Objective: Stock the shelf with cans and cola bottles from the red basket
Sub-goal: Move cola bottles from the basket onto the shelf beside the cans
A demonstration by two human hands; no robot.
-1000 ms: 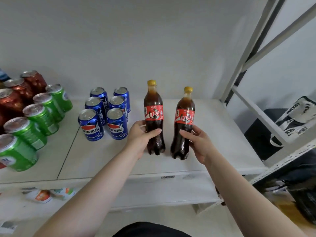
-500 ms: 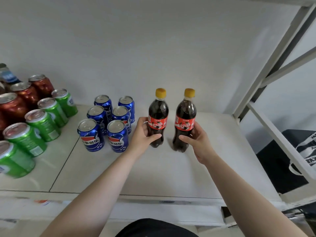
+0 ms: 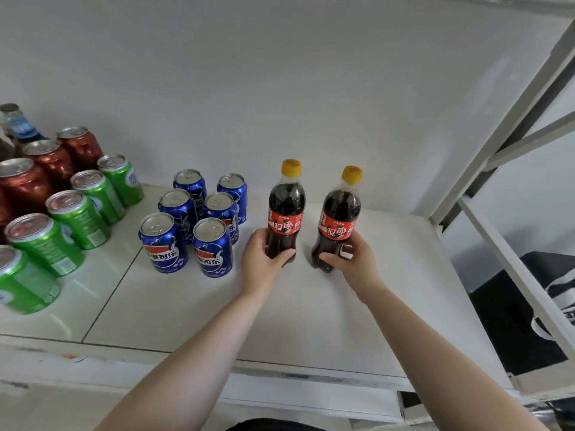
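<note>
Soft, even daylight fills the bright frame, shadows faint on the white shelf (image 3: 389, 300), green cans (image 3: 28, 281) at lower left smeared, uprights bowed by wide-angle distortion.

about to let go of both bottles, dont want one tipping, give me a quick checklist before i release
1. Left hand grips the left cola bottle low on its body: ok.
2. Right hand grips the right cola bottle below its label: ok.
3. Left bottle upright: ok. Right bottle upright: not ok, it leans a little to the right.
4. Bases flat on the shelf: cannot tell, fingers hide part of each base.
5. Gap between the two bottles: ok, they stand apart.
6. Gap between the left bottle and the blue cans: ok, only the hand sits between them.
</note>
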